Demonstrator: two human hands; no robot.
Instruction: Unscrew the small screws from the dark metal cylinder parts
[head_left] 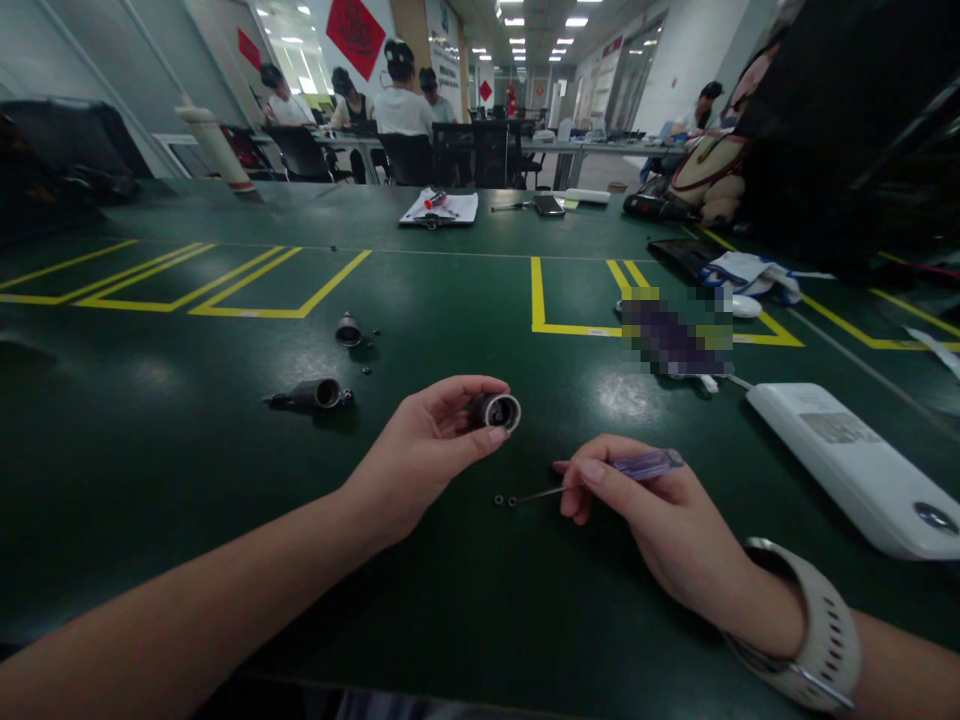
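My left hand (427, 445) is closed around a dark metal cylindrical housing (501, 411), its hollow end turned toward me. Between the fingers of my right hand (645, 500) is a small screwdriver (646, 464) with a clear purple handle. Its thin shaft points left, and the tip meets a tiny dark ring-shaped part (513, 502) on the table. Beside that lies a second tiny ring-shaped part (498, 499). Farther left rest a hollow metal tool body (319, 394) and a short metal cup-like piece (348, 330), with several tiny parts near them.
On the green table (225, 580), a white power bank (862, 465) lies to the right, cabled toward a pixelated phone-like object (675, 335). A clipboard with paper (457, 208) and a dark phone (549, 206) are farther back. Other people sit at distant tables.
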